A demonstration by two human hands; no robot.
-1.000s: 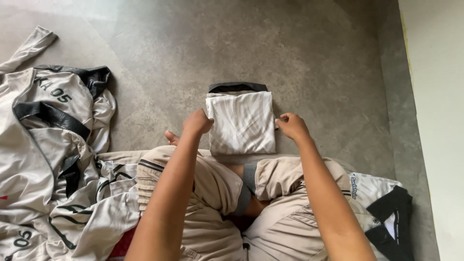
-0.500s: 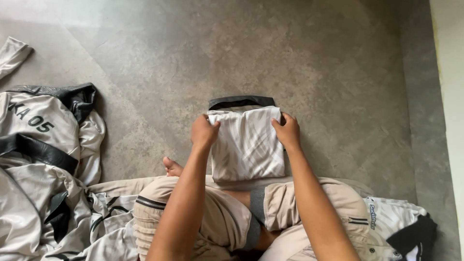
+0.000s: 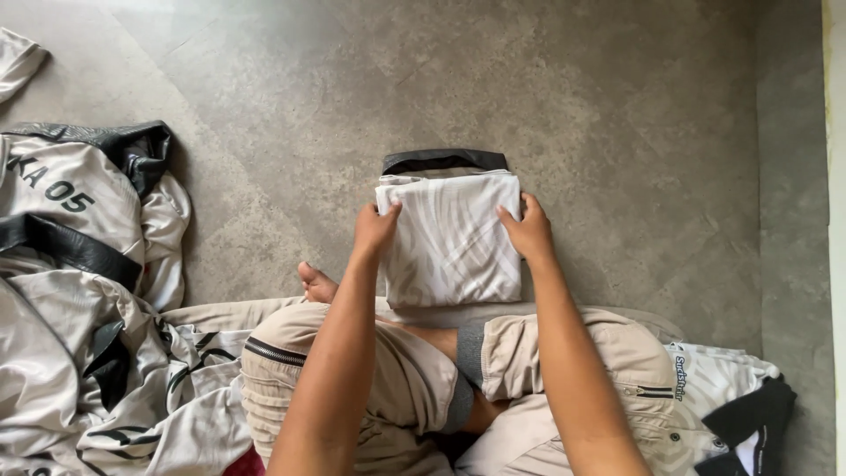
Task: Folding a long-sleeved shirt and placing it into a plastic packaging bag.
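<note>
A folded white jersey with a black collar band is laid on the grey floor, directly in front of the crossed legs. Its left edge is gripped by the left hand, with the fingers closed around the fabric. Its right edge is gripped by the right hand in the same manner. A pile of unfolded jerseys is positioned to the left, and another folded garment is placed at the lower right.

Probably a home or small garment workroom: bare grey stone-look floor filling the frame, loose heap of pale jerseys at left edge.
</note>
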